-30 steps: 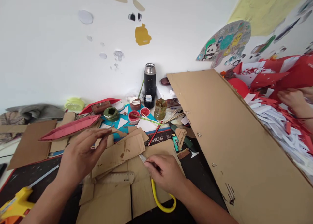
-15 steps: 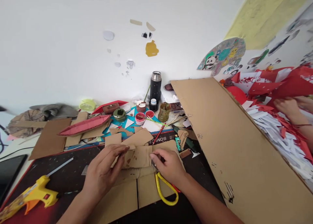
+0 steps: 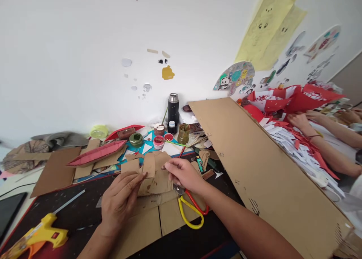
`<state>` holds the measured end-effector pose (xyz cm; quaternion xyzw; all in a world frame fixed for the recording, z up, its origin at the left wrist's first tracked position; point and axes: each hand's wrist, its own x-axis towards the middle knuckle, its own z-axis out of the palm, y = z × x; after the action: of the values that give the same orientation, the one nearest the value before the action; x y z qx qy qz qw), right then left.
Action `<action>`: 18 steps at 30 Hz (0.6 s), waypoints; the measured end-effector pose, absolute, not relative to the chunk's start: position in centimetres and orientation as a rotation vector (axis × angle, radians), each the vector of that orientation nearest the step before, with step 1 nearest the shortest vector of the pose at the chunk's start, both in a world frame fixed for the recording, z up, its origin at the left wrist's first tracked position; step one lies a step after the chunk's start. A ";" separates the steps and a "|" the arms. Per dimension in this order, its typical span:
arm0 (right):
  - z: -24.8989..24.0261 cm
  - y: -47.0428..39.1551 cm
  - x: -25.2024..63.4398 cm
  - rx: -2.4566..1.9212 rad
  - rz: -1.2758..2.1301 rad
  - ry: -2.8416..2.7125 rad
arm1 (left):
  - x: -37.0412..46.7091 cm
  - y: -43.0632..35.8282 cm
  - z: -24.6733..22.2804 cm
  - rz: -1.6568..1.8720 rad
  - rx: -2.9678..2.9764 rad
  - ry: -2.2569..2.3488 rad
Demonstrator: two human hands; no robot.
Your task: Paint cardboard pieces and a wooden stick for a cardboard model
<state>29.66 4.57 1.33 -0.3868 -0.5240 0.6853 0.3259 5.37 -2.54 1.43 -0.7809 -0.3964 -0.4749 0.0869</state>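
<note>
My left hand (image 3: 120,198) pinches the lower edge of a small upright cardboard piece (image 3: 149,165), thumb and fingers together. Just right of it, my right hand (image 3: 183,174) is raised with thumb and fingertips pressed together; whatever may be between them is too small to make out. Under both hands lie flat cardboard sheets (image 3: 144,227), one with brown stains. Scissors (image 3: 190,210) with one yellow and one red handle rest on the cardboard below my right hand, their blades partly hidden.
A yellow glue gun (image 3: 45,230) lies at the left. Paint jars (image 3: 158,141) and a black thermos (image 3: 173,111) stand behind. A large cardboard panel (image 3: 254,157) slants along the right; beyond it, another person's hands (image 3: 299,121) are among red and white paper strips.
The view has shifted right and up. My right hand has risen off the scissors' side, showing more of the red handle. A small cardboard piece now stands up at my left fingertips.
</note>
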 end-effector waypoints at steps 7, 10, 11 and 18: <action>0.8 6.3 26.3 -0.899 1.883 -1.122 | 5.6 -2.2 0.9 -1.348 -2.439 -1.125; 0.5 6.8 26.0 -0.914 1.809 -1.098 | 5.8 -2.3 0.3 -1.381 -2.467 -1.179; 0.4 6.9 26.0 -0.919 1.793 -1.104 | 5.8 -2.4 0.2 -1.416 -2.449 -1.224; -0.1 6.9 26.3 -0.921 1.622 -1.178 | 6.1 -2.9 0.4 -1.649 -2.247 -2.022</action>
<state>26.32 6.85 -0.13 -0.3728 -0.4767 0.6563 0.4507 6.09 -2.86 0.40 -0.6452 -0.5806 -0.4733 -0.1503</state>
